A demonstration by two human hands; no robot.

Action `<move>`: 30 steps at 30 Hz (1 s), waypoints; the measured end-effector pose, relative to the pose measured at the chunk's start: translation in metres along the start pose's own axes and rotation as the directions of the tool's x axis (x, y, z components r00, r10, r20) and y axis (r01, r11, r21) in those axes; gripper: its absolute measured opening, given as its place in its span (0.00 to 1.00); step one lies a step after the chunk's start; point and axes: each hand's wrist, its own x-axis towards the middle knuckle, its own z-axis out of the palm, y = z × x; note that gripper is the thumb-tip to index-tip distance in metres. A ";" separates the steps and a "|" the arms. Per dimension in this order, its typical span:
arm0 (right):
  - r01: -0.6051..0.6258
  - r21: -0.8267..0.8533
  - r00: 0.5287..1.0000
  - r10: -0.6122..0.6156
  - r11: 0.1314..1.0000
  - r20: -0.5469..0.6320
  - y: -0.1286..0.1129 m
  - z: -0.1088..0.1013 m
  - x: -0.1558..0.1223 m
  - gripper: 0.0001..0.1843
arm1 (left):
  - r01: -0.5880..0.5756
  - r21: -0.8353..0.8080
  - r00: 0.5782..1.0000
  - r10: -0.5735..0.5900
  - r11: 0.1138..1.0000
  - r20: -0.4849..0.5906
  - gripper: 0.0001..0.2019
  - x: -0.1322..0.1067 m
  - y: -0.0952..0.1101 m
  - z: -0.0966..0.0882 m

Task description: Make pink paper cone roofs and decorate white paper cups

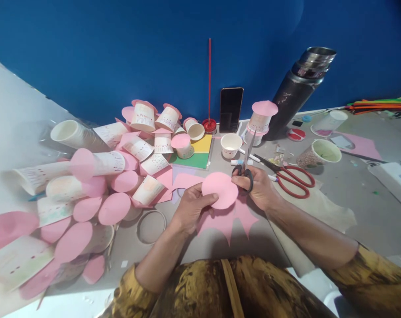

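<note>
blue wall (121,53) behind a grey table (365,194)

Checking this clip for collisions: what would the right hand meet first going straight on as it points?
Probably the pink disc in the left hand, just left of the right hand; any gap is hard to judge.

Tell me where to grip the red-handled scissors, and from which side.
Probably best to take the red-handled scissors by the loops, coming from the right: the loops spread rightward, while the blades point left and away, toward the right hand's far side.
</note>
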 end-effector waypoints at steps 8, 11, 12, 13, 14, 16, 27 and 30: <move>-0.050 -0.066 0.965 0.065 0.997 0.255 -0.001 0.010 -0.015 0.30 | -0.126 -0.300 0.970 0.055 0.946 -0.235 0.18 -0.002 0.006 0.008; -0.146 -0.019 0.904 0.141 0.989 0.403 0.002 0.020 -0.024 0.35 | -0.201 -0.333 0.958 0.112 0.921 -0.266 0.18 -0.003 0.007 0.011; -0.174 -0.010 0.887 0.161 0.985 0.434 0.004 0.023 -0.027 0.35 | -0.222 -0.337 0.953 0.130 0.915 -0.274 0.19 -0.004 0.008 0.012; -0.191 -0.004 0.877 0.173 0.982 0.449 0.007 0.025 -0.028 0.35 | -0.239 -0.341 0.949 0.144 0.909 -0.281 0.19 -0.005 0.008 0.014; -0.202 -0.004 0.872 0.182 0.979 0.455 0.008 0.027 -0.029 0.36 | -0.254 -0.347 0.945 0.155 0.903 -0.288 0.19 -0.006 0.008 0.015; -0.209 -0.006 0.874 0.190 0.978 0.447 0.011 0.029 -0.029 0.36 | -0.275 -0.358 0.938 0.167 0.892 -0.303 0.20 -0.007 0.009 0.018; -0.201 -0.069 0.884 0.212 0.977 0.416 0.005 0.029 -0.029 0.37 | -0.239 -0.328 0.950 0.149 0.914 -0.276 0.24 -0.009 0.011 0.022; -0.204 -0.075 0.882 0.217 0.976 0.418 0.005 0.028 -0.029 0.37 | -0.235 -0.313 0.950 0.149 0.920 -0.274 0.23 -0.009 0.012 0.023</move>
